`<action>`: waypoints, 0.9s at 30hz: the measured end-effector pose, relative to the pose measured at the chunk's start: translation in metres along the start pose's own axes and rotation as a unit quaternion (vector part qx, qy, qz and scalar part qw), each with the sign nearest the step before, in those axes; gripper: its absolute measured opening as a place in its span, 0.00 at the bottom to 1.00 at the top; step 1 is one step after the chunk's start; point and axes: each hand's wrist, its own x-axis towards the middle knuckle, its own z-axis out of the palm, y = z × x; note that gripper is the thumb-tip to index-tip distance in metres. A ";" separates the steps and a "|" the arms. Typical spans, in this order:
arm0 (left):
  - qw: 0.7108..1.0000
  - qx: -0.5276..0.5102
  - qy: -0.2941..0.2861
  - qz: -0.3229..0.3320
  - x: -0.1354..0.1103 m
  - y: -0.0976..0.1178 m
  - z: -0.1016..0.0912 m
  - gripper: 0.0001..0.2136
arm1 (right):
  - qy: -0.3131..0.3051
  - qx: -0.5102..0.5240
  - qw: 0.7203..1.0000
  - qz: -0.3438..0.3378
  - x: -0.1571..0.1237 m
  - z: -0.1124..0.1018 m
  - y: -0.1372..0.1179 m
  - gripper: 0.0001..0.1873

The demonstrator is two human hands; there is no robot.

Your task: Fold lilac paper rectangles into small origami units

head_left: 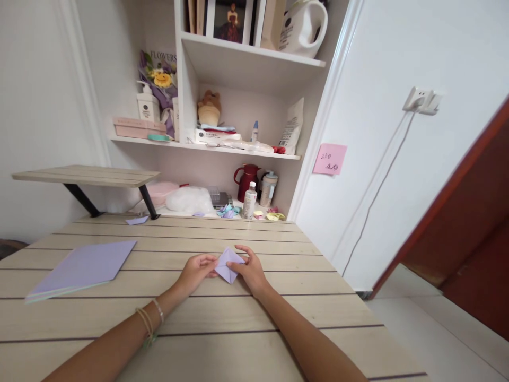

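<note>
1. bare forearms (318, 345) converge over the slatted tabletop (222, 350).
2. step in hand: apparently folding; the next move seems to call for steady, even pressure along a crease.
3. lilac paper (225, 255): small, diamond-shaped, creased, held between the 2 hands near mid-tabletop.
4. left hand (199, 266) narrowly pinches the left corner; right hand (250, 269) grips the right, thumb across the face.

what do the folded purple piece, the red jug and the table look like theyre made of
Folded purple piece: likely matte paper, given its sharp creases. Red jug: smooth, even colour suggests plastic or painted metal; too small to tell. Table: probably dull-finished wood or laminate, judging by its faint grain.
</note>
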 end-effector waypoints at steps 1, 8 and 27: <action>1.000 0.001 -0.002 0.000 0.000 -0.001 0.000 0.13 | 0.003 -0.002 1.000 -0.001 0.000 0.000 0.000 0.38; 1.000 0.001 -0.001 -0.004 0.001 -0.007 0.000 0.16 | 0.010 -0.010 1.000 -0.015 -0.002 0.002 -0.001 0.35; 1.000 0.002 0.000 0.006 -0.003 -0.004 0.001 0.13 | 0.020 -0.047 0.998 -0.030 -0.003 0.005 -0.001 0.27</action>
